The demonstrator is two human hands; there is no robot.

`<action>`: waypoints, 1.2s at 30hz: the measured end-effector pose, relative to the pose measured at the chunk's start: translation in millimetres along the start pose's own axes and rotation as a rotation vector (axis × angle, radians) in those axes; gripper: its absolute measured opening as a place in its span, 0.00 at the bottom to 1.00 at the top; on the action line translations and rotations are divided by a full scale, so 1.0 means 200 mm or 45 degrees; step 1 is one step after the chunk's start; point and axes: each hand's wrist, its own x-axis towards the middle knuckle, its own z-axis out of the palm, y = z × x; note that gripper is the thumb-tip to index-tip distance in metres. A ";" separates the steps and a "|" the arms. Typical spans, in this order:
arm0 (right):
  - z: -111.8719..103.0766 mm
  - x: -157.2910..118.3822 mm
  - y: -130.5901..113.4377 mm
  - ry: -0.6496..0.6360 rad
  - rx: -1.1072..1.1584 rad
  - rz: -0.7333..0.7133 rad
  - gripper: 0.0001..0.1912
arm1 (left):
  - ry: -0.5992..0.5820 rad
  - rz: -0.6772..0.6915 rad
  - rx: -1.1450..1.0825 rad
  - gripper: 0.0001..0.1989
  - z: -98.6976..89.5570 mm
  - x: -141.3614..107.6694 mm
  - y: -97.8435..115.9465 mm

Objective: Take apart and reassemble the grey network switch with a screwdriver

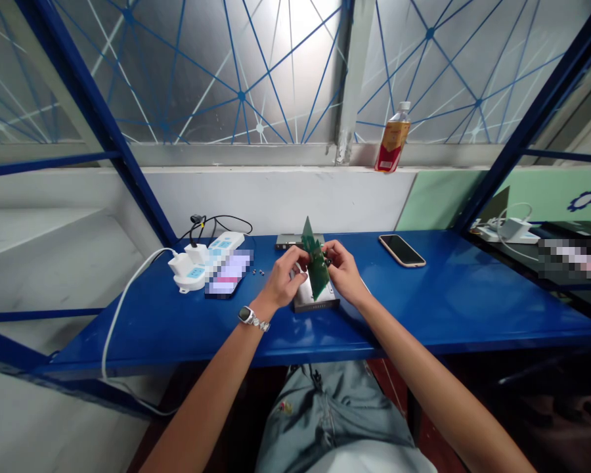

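Observation:
Both of my hands hold a green circuit board (318,274), which is tilted up on edge above the table. My left hand (285,276) pinches its left side, and my right hand (343,270) grips the right side near some dark parts. Under the board lies a silver metal case (318,304) with a row of small slots in its front edge. Behind it sits a flat grey metal piece (285,240), partly hidden by the hands and board. A few tiny screw-like pieces (259,272) lie to the left of my left hand.
On the blue table (423,302), a white power strip (217,253) with plugs and cables stands at the left, beside a phone with a lit screen (229,274). Another phone (402,251) lies at the right. A bottle (393,139) stands on the windowsill.

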 end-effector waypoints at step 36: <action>0.00 -0.08 0.02 0.104 -0.241 -0.155 0.16 | 0.208 0.246 0.004 0.41 -0.04 0.03 0.03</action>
